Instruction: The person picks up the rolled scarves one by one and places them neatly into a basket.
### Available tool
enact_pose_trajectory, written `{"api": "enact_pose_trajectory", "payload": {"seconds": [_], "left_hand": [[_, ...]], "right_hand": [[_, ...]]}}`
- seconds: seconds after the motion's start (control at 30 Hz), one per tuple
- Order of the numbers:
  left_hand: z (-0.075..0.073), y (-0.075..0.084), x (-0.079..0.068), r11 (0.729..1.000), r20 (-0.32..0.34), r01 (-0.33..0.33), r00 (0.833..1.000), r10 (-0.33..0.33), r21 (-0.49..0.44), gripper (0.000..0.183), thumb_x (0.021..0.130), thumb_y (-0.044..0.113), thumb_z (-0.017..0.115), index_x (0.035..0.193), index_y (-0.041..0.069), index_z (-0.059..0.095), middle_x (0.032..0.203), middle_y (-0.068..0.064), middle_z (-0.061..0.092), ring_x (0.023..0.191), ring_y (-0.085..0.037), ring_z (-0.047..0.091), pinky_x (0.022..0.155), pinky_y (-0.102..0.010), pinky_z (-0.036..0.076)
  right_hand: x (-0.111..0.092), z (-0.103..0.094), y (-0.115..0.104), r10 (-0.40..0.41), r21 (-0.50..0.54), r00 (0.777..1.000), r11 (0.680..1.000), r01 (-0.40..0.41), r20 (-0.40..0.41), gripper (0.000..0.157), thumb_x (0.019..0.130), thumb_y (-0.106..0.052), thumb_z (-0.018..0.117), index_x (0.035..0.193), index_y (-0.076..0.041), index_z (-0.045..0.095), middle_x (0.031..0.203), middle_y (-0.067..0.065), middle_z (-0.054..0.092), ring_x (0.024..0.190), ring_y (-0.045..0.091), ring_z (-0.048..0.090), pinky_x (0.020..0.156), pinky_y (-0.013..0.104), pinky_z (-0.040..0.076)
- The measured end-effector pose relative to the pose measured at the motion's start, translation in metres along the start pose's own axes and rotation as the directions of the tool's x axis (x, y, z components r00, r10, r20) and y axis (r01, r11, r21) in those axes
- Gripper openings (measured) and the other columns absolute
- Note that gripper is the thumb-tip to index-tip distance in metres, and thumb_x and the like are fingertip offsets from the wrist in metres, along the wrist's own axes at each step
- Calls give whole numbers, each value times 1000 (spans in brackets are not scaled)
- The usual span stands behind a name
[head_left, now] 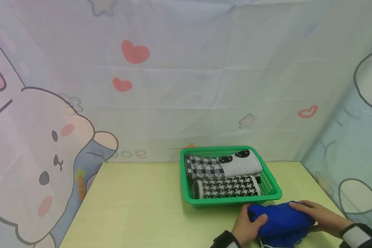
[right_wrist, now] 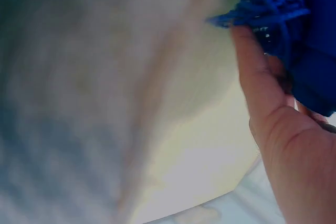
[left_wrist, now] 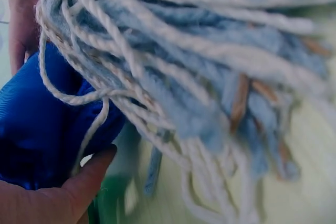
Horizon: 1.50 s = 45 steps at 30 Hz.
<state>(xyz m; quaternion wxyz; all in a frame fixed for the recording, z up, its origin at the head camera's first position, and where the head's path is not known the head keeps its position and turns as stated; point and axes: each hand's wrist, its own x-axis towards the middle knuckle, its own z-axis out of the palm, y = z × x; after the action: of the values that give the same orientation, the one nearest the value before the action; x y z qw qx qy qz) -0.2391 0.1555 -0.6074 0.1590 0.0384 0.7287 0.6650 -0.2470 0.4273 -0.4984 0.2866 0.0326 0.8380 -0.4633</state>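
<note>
Blue cloth: the folded or rolled blue cloth (head_left: 280,218) lies between the two hands, at the near right of the scene; whether it rests on the tabletop or is lifted slightly, I cannot tell.
Left hand: the left hand (head_left: 247,227) grips the cloth's left end, thumb over the side facing the person.
Right hand: the right hand (head_left: 323,216) holds the right end, with a finger laid along the top.
Blue fringe: a blue fringe (head_left: 292,239) hangs at the lower edge, beside the right hand.
Pale strands: white, light-blue and brown strands (left_wrist: 231,56) fill much of the left wrist view, partly covering the blue cloth; what they belong to is unclear.
Blurred mass: a greyish blur (right_wrist: 79,77) takes up the left side of the right wrist view, too close to make out.
Green basket: the green basket (head_left: 232,200) stands just beyond the blue cloth and to its left, its near rim close to the left hand; contact with the cloth cannot be told.
Basket contents: a black-and-white houndstooth cloth (head_left: 229,186) lies along the near side; behind it is a checked cloth (head_left: 206,167), with a whitish part bearing black patches to its right.
Tabletop: pale yellow-green tabletop (head_left: 136,196) under the basket.
Backdrop: a printed curtain (head_left: 186,89) with hearts and cartoon animals hangs behind.
</note>
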Motion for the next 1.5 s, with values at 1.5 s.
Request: {"api": "enact_pose_trajectory", "payload": {"seconds": [1.5], "left_hand": [[-35, 106, -89, 976, -32, -94, 996, 89, -197, 56, 102, 27, 75, 152, 20, 52, 128, -5, 62, 113, -27, 66, 94, -51, 61]], "right_hand": [[-42, -2, -42, -161, 84, 987, 983, 162, -23, 80, 118, -44, 32, 155, 25, 14, 153, 54, 17, 132, 51, 56, 101, 57, 60]]}}
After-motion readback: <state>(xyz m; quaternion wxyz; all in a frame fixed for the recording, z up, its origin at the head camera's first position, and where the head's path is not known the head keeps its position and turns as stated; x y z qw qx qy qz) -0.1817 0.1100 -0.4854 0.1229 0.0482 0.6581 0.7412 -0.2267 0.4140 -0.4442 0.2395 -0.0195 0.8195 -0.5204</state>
